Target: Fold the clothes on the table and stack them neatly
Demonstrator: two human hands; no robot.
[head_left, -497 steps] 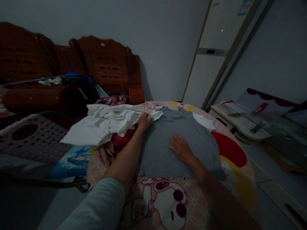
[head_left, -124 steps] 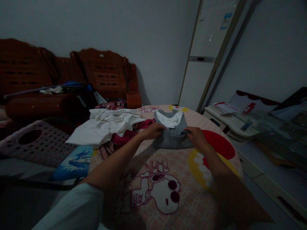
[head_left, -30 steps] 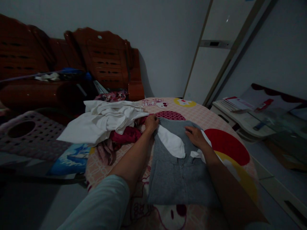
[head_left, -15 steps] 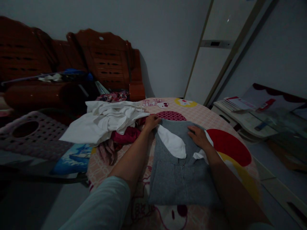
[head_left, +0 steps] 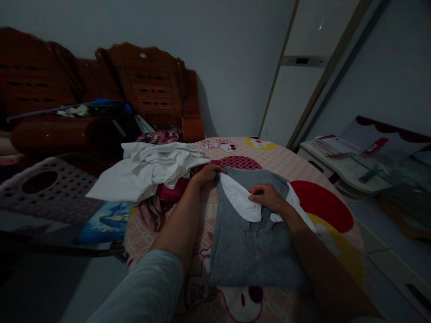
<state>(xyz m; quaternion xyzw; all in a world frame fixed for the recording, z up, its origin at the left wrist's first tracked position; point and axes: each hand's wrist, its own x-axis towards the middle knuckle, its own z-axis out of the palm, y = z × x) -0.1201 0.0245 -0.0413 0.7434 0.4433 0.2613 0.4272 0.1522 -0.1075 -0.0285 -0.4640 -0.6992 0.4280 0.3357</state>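
A folded grey zip-up top (head_left: pixel 235 251) with white parts lies flat on the round table. One white flap (head_left: pixel 237 197) slants across its upper left, and more white cloth shows on the right, partly under my forearm. My left hand (head_left: pixel 209 172) is closed at the top's far left corner, thumb and fingers pinched on the edge. Over the upper middle, my right hand (head_left: pixel 269 197) is closed with its fingertips together at the white flap's right edge. To the left of my left hand lie a heap of white clothes (head_left: pixel 148 172) and a dark red cloth (head_left: pixel 173 190).
A patterned pink cloth (head_left: pixel 279 161) covers the table. Beyond its left side are a woven plastic basket (head_left: pixel 76 193), a blue printed item (head_left: pixel 107 224) and a wooden sofa (head_left: pixel 144 85). Papers (head_left: pixel 333 148) lie on a stand at the right.
My right hand has moved left and nearer, from the top's right shoulder to the white flap, and its fingers have drawn together. My left hand stays at the far left corner.
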